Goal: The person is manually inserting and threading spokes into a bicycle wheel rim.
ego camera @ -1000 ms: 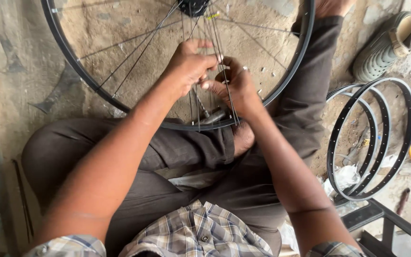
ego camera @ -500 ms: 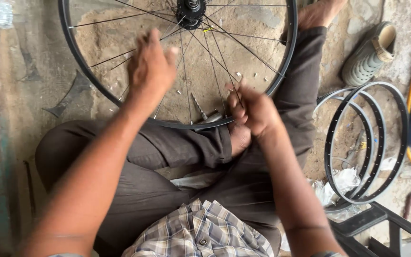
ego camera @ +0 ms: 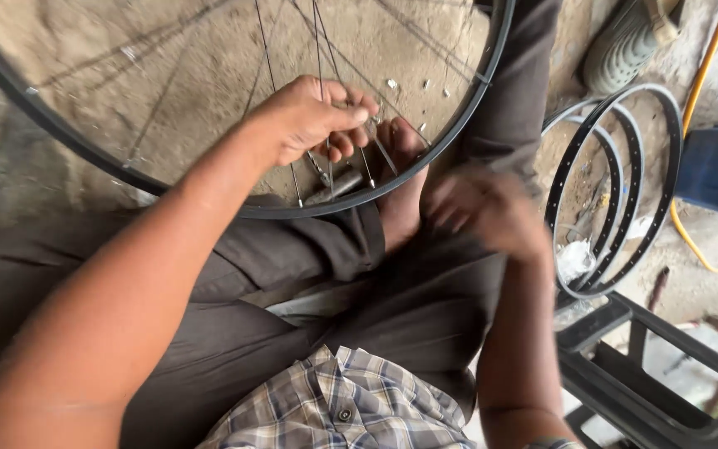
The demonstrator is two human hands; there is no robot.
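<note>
- Head view: the person sits cross-legged on the rough concrete floor with a black-rimmed bicycle wheel with thin steel spokes propped against the lap, its lower rim arc resting on the dark trousers beside a bare foot.
- The left hand, spread open on the spokes 0.5 s ago, has now curled over 2 or 3 of them just above the rim, fingers closed around the wires.
- The right hand, which was pinching at the rim, has come off the wheel and hovers over the thigh; it is motion-blurred, so I cannot tell whether it is open or holds anything.
- That leaves the left hand alone steadying the wheel.
- The gripped spokes run lengthwise from the rim up toward the hub, out of frame at the top.
- A short grey metal piece lies against the rim's inner edge.
- To the right, 2 bare black rims lie on the floor, near a yellow hose.
</note>
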